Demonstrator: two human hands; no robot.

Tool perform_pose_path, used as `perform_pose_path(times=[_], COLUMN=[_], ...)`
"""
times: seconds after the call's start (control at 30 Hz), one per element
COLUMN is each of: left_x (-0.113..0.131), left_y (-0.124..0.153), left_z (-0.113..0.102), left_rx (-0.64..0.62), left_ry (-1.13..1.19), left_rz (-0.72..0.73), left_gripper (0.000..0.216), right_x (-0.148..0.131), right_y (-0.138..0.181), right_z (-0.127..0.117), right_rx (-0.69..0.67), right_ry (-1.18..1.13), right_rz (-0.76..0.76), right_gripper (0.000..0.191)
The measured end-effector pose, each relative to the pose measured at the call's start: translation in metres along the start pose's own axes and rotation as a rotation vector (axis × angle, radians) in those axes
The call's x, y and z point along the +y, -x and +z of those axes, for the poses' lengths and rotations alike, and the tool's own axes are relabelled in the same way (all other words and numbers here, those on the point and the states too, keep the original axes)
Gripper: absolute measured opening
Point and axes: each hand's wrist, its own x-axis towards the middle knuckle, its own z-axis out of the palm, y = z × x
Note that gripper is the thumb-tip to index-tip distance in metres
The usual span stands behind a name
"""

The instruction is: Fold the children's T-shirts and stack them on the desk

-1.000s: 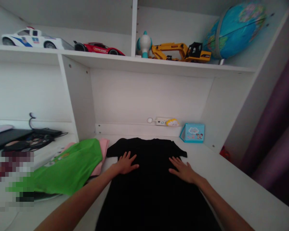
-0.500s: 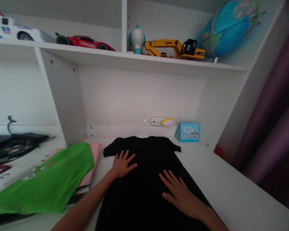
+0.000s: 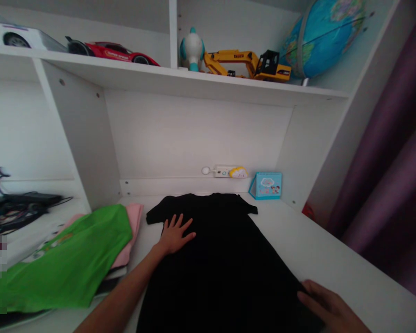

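A black short-sleeved T-shirt [image 3: 215, 259] lies spread on the white desk, collar toward the back wall and lower part running out of view at the bottom. My left hand [image 3: 175, 235] rests flat on its upper left side, below the sleeve, with fingers spread. At the shirt's right side edge is my right hand [image 3: 327, 303], slightly blurred. Its thumb lies over the black cloth and its fingers are at the outer side, closed on the edge.
Left of the shirt lies a pile of clothes with a green garment [image 3: 72, 259] on top. Behind stand a small blue desk calendar [image 3: 268, 186] and a power strip [image 3: 223, 171]. An overhead shelf [image 3: 208, 81] carries toy vehicles and a globe [image 3: 324, 39]. A purple curtain [image 3: 377, 185] hangs at right.
My right hand has moved from lying flat on the middle of the shirt, right and toward me, to its right edge. My left hand stays in place. The view has shifted slightly.
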Motion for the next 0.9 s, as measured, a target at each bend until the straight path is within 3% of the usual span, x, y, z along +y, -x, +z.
perform_pose_path(times=[0.07,0.17,0.3,0.47,0.57,0.63,0.73,0.9], left_x=[-0.001,-0.002,-0.003,-0.002,-0.001,0.000,0.001,0.006], left_y=[0.000,0.001,0.000,0.000,0.000,0.001,0.004,0.010], left_z=[0.000,0.001,0.002,0.002,0.001,0.001,0.000,-0.002], left_rx=[0.001,0.013,0.025,0.010,0.006,0.006,0.011,0.010], left_ry=[0.006,0.007,0.005,0.001,0.001,0.003,0.003,0.014], left_rz=[0.005,0.008,0.013,0.014,0.014,0.019,0.019,0.006], left_gripper=[0.068,0.067,0.068,0.070,0.070,0.070,0.069,0.070], right_x=[-0.015,-0.031,-0.013,0.029,0.010,-0.021,-0.064,-0.079], right_y=[0.001,0.002,0.004,-0.009,-0.040,-0.072,-0.130,-0.209], right_z=[0.004,0.010,0.004,-0.037,-0.050,-0.042,-0.006,0.051], right_rx=[0.069,0.027,-0.020,-0.135,-0.159,-0.136,-0.147,-0.065], right_ry=[-0.081,-0.150,-0.137,0.108,0.318,0.425,0.590,0.654], right_rz=[0.033,0.075,0.061,0.089,-0.023,-0.235,-0.452,-0.309], right_gripper=[0.044,0.048,0.049,0.033,0.034,0.039,0.040,0.039])
